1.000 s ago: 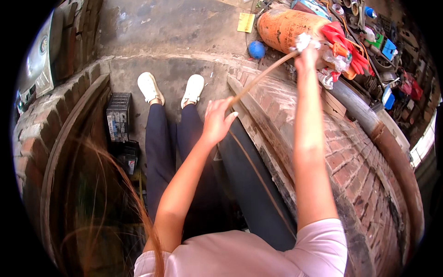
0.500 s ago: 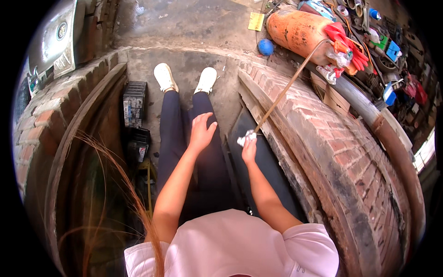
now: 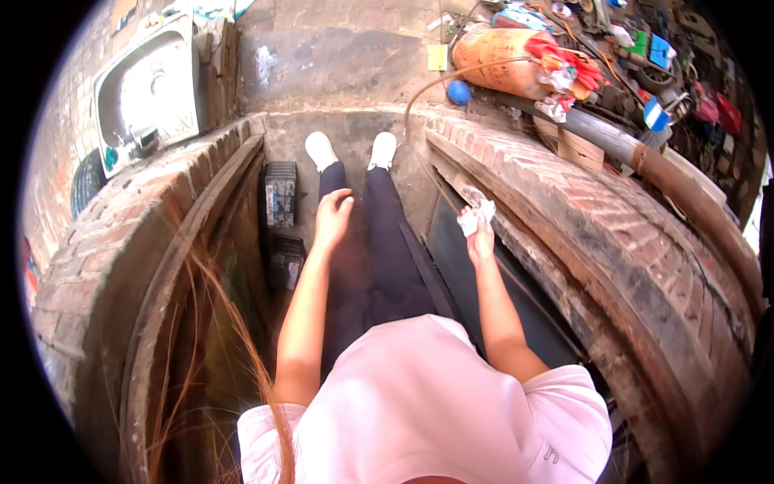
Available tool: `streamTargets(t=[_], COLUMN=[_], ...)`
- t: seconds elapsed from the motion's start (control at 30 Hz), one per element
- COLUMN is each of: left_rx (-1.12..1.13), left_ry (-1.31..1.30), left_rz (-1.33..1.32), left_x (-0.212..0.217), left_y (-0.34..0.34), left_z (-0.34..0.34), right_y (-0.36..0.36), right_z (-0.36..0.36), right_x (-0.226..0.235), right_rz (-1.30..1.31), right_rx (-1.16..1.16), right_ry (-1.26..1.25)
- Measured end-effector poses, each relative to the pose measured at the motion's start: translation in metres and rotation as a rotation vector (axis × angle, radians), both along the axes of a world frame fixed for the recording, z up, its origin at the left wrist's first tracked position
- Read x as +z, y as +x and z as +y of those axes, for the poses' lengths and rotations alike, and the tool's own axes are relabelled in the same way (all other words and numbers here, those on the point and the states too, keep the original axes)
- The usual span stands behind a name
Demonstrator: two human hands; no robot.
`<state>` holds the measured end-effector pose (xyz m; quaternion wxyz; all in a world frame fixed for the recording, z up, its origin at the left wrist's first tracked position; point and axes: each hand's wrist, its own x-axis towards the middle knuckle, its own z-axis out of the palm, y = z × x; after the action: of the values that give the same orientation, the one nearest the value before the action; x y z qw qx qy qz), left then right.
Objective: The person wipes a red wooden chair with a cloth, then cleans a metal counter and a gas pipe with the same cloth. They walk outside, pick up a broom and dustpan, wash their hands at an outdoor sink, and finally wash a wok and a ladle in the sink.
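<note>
I sit in a brick-walled pit with my legs in dark trousers [image 3: 387, 242] and white shoes [image 3: 321, 150] stretched ahead. My right hand [image 3: 482, 240] is raised beside the right wall, shut on a crumpled white rag [image 3: 476, 214]. A thin tan hose [image 3: 419, 90] arcs from the orange cylinder [image 3: 501, 66] down toward that hand; I cannot tell whether its end is inside the rag. My left hand [image 3: 333, 216] hovers over my left thigh, fingers loosely apart, holding nothing.
Curved brick walls [image 3: 613, 234] close in on both sides. Black crates [image 3: 280, 194] stand by my left leg, and a dark panel [image 3: 459, 282] leans at the right. Above the rim are a steel sink [image 3: 149, 85], a tyre [image 3: 85, 181], a blue ball [image 3: 459, 93], a grey pipe [image 3: 597, 135] and cluttered tools.
My right hand came down from the orange cylinder to the pit's right wall, still gripping the white rag. The hose went from taut to a slack arc. My left hand lowered toward my thigh.
</note>
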<state>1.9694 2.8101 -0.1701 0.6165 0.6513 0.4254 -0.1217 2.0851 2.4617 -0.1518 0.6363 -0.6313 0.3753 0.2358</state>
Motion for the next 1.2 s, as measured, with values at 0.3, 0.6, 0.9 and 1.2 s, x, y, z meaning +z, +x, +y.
streamTargets(t=[0.3,0.6,0.9,1.2], left_rx=[0.226,0.283,0.523,0.905], left_ry=[-0.042,0.035,0.176,-0.153], left_rz=[0.052,0.006,-0.132,0.588], left_x=[0.054,0.070,0.027,-0.025], left_y=[-0.022,0.051,0.165,0.121], left_z=[0.110,0.200,0.343,0.364], right_y=[0.105,0.228,0.390,0.590], right_z=[0.141,0.212,0.299,0.549], right_x=[0.079,0.094,0.020,0.003], right_rz=[-0.219,-0.940,-0.598,-0.542], right_rx=[0.641,0.872,0.569,0.602], right_ry=[-0.176,-0.708,-0.437,-0.197])
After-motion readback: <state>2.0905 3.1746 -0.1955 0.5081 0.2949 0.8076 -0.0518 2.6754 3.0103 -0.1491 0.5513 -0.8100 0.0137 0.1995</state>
